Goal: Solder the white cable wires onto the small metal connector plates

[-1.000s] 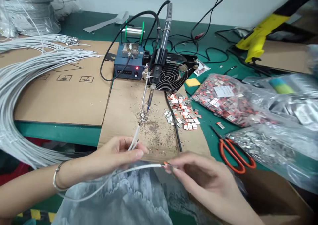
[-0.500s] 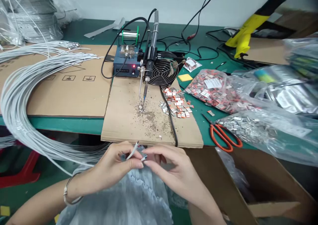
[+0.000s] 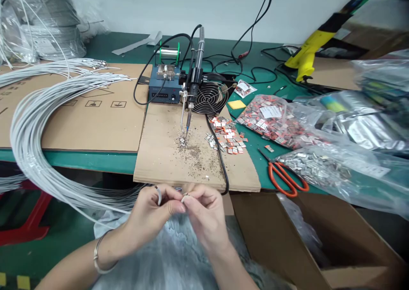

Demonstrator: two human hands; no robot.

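My left hand (image 3: 155, 213) is closed around a thin grey-white cable (image 3: 159, 195), part of which curves up between the fingers. Thumb and fingertips of my right hand (image 3: 206, 209) pinch the cable's end, right against the left fingertips. The detail of that end is mostly covered by the fingers. Both hands are in front of the cardboard sheet's near edge, above my lap. Left of them hangs a thick bundle of similar cables (image 3: 27, 128). Beyond them, a soldering iron (image 3: 191, 85) in a stand points down at the cardboard (image 3: 159, 162).
A blue soldering station (image 3: 162, 89), a solder spool (image 3: 169, 53) and a round fan (image 3: 211, 96) stand behind. Small metal connectors (image 3: 228, 134) lie on the right. Orange-handled scissors (image 3: 284, 177) rest beside bagged parts (image 3: 271, 117). An open carton (image 3: 275, 234) is below.
My right hand's fingers have closed onto the cable end, which showed between the hands before. The cable in my left hand has shifted left. The station's red light no longer shows.
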